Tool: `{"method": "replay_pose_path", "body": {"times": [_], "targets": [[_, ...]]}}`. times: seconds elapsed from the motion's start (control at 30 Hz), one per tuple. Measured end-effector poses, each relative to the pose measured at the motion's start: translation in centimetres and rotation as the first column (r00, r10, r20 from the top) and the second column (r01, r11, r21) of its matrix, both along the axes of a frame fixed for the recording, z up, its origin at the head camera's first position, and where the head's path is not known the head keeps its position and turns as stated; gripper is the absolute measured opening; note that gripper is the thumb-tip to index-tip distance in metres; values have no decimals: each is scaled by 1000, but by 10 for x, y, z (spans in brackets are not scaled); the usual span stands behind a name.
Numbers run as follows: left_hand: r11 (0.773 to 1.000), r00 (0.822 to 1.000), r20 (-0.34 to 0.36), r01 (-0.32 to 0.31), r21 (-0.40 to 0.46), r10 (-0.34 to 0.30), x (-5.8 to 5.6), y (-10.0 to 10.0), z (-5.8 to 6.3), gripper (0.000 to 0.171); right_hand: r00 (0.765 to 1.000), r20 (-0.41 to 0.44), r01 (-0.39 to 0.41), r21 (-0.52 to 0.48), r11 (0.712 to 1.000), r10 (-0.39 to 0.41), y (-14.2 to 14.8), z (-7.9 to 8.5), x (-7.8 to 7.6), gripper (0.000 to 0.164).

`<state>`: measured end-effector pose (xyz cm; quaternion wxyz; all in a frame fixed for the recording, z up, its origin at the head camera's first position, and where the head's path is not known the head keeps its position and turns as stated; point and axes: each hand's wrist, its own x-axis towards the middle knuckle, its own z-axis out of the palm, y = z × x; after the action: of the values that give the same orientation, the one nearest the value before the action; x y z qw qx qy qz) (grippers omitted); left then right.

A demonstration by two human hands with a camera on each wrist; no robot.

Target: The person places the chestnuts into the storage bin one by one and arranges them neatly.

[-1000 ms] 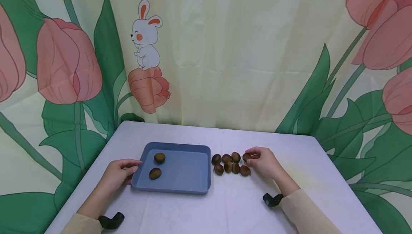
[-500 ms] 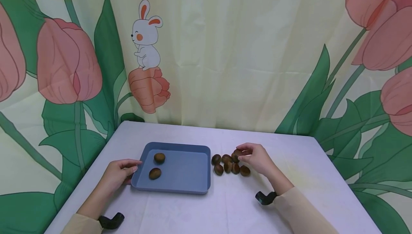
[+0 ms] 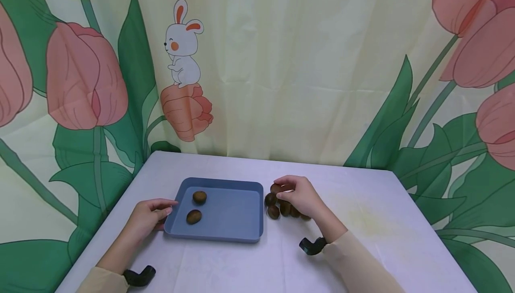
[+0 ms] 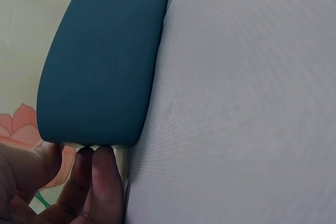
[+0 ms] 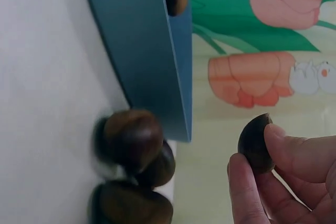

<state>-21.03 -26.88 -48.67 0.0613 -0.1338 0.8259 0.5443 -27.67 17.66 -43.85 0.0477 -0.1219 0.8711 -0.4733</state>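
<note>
My right hand (image 3: 302,195) pinches a dark brown chestnut (image 5: 255,144) between thumb and fingers, raised over the chestnut group beside the tray. In the head view that chestnut shows at the fingertips, and the hand covers part of the group. Several loose chestnuts (image 3: 273,212) lie close together on the table, right of the blue tray (image 3: 229,235). Inside the tray, toward its left side, sit two chestnuts, one farther back (image 3: 199,197) and one nearer (image 3: 194,217). My left hand (image 3: 142,221) holds the tray's left end, thumb at the rim and fingers against the wall.
A white cloth covers the table (image 3: 225,266). Behind it hangs a curtain (image 3: 281,69) printed with tulips and a rabbit. Each wrist carries a black camera mount, one on the left (image 3: 139,277) and one on the right (image 3: 313,246).
My right hand has moved left with the chestnut it picked from the group's right end, passing over the others toward the tray. The left hand and tray stay in place.
</note>
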Motion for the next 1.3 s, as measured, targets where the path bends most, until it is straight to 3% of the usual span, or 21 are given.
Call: {"method": "replay_pose_path", "body": {"times": [0.43, 1.3], "targets": [[1000, 1000, 1, 6, -1, -6, -1, 0, 0, 30, 997, 6, -76, -76, 994, 76, -46, 2, -7, 35], [1000, 1000, -10, 18, 22, -18, 1, -2, 0, 30, 982, -18, -187, -77, 979, 186, -123, 4, -27, 35]]}}
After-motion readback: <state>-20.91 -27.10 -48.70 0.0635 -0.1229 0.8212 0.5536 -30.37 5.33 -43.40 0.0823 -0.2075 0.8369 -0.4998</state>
